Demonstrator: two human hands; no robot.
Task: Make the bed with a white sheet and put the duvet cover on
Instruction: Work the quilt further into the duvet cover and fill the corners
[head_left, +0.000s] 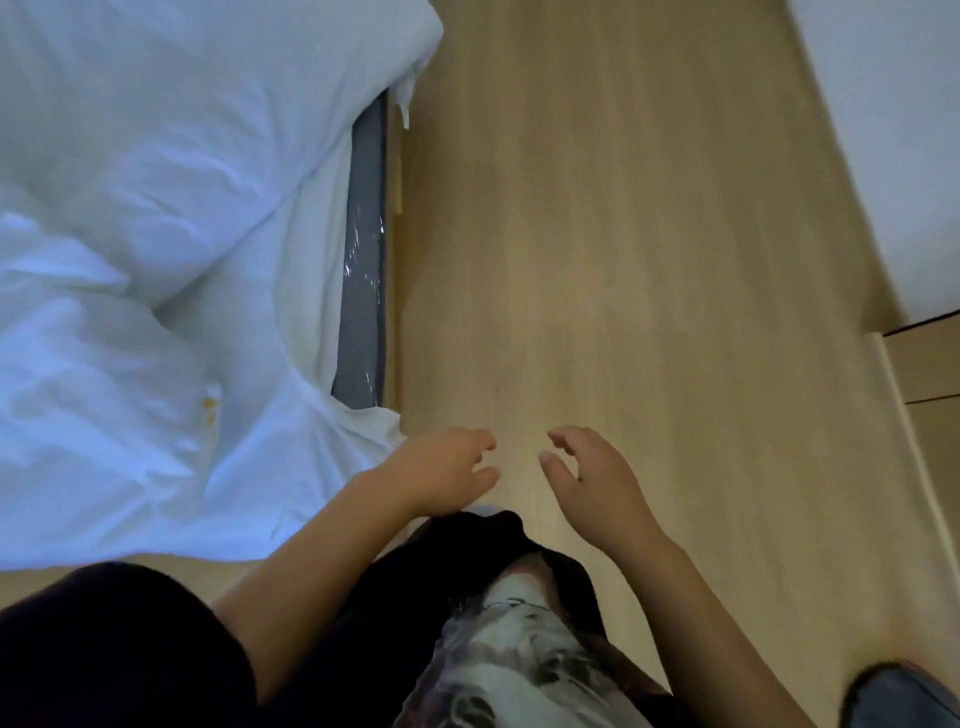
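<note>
White bedding (130, 260) lies rumpled over the bed on the left, and one corner of it hangs down to the floor near my left hand. A grey mattress side (363, 270) wrapped in shiny plastic shows below the bedding's edge. My left hand (441, 467) hovers over the floor just right of the hanging corner, fingers loosely curled and holding nothing. My right hand (592, 483) is beside it, a short gap apart, fingers relaxed and empty. Neither hand touches the bedding.
Light wooden floor (623, 234) runs along the right side of the bed. A white wall (893, 130) and a wooden cabinet (924, 364) stand at the right. My dark printed clothing (498, 634) fills the lower middle. A dark blue object (904, 696) sits at the bottom right.
</note>
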